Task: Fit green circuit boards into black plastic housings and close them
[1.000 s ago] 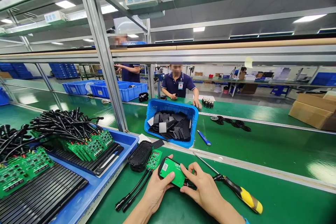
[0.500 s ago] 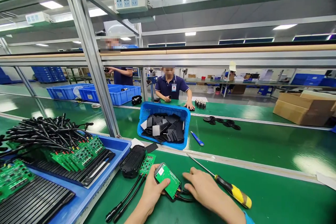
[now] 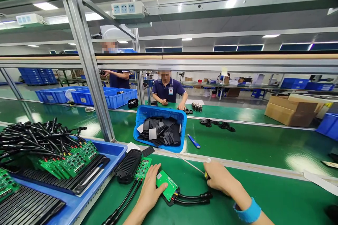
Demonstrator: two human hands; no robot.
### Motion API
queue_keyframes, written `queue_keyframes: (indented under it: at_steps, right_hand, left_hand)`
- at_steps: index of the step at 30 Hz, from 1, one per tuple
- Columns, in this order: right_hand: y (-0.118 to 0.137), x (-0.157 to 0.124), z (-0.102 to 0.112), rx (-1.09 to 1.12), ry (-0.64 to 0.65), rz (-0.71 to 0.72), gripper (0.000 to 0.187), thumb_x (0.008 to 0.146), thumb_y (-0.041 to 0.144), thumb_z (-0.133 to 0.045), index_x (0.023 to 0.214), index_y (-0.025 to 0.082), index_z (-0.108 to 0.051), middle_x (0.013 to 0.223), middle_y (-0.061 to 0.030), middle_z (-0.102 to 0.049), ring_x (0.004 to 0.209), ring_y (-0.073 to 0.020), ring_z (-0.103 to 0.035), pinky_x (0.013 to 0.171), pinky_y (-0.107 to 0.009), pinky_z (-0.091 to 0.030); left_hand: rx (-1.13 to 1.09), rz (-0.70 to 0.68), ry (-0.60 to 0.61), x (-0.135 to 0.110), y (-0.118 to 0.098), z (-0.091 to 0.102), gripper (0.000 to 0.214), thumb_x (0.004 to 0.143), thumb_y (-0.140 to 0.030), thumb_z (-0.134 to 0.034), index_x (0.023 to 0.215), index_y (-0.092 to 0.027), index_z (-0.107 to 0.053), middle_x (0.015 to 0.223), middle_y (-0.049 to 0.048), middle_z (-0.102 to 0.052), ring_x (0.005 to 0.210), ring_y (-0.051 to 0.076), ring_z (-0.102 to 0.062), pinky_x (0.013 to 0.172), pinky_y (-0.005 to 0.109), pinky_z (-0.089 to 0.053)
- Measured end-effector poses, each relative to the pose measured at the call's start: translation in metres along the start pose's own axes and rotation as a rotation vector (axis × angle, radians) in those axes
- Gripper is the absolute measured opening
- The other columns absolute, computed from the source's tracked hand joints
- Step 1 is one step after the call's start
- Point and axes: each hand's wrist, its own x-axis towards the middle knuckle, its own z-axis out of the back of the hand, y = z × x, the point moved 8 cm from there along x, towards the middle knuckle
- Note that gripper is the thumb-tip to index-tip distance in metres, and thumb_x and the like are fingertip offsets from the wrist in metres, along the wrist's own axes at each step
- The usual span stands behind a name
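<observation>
My left hand (image 3: 150, 190) curls around the left side of a green circuit board set in a black housing (image 3: 167, 188), holding it down on the green bench mat. Two black cables (image 3: 194, 198) trail from that unit to the right. My right hand (image 3: 218, 177) is closed on the handle of a screwdriver (image 3: 192, 166); its thin metal shaft points up and to the left, above the board. A blue band sits on my right wrist. Just left of my left hand lies a second black ribbed housing (image 3: 127, 165) with a green board (image 3: 143, 168) beside it.
A blue tray (image 3: 113, 150) at left holds green boards, black cables and black ribbed parts. A blue bin (image 3: 161, 114) of black pieces stands behind the unit, a blue pen (image 3: 193, 141) to its right. Two people work across the belt. Cardboard boxes (image 3: 289, 110) stand far right.
My right hand left the cables and picked up the yellow-handled screwdriver that lay on the mat. The board unit now lies flatter, its cables stretched out to the right. The view shifted right.
</observation>
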Motion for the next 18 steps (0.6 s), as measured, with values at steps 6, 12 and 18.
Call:
queue_keyframes:
  at_steps: [6,12,18]
  right_hand:
    - [0.044,-0.023,0.061,0.667,-0.434,0.189,0.015,0.089,0.029,-0.045,0.093,0.015,-0.045,0.067,0.0004,-0.047,0.057,-0.0116,-0.040,0.056,-0.026,-0.029]
    - [0.092,-0.012,0.040,0.791,-0.522,0.420,0.022,0.092,0.030,-0.046,0.078,0.013,-0.050,0.073,-0.0019,-0.049,0.065,-0.0096,-0.042,0.063,-0.023,-0.033]
    - [0.107,-0.026,0.052,0.843,-0.598,0.500,0.015,0.091,0.025,-0.046,0.084,0.013,-0.051,0.074,-0.0013,-0.049,0.065,-0.0090,-0.043,0.062,-0.023,-0.034]
  left_hand:
    - [-0.033,-0.033,-0.004,0.000,-0.006,0.001,0.075,0.077,-0.035,-0.056,0.145,-0.012,-0.034,0.147,0.0074,-0.025,0.140,0.024,-0.011,0.114,0.038,-0.008]
    - [0.085,-0.019,0.043,0.001,-0.006,-0.004,0.074,0.080,-0.033,-0.052,0.147,-0.014,-0.027,0.149,0.0034,-0.020,0.141,0.017,-0.006,0.115,0.032,-0.003]
    - [0.156,-0.004,0.059,0.002,-0.002,-0.008,0.074,0.081,-0.033,-0.052,0.148,-0.017,-0.026,0.150,-0.0004,-0.018,0.141,0.013,-0.006,0.116,0.029,-0.003]
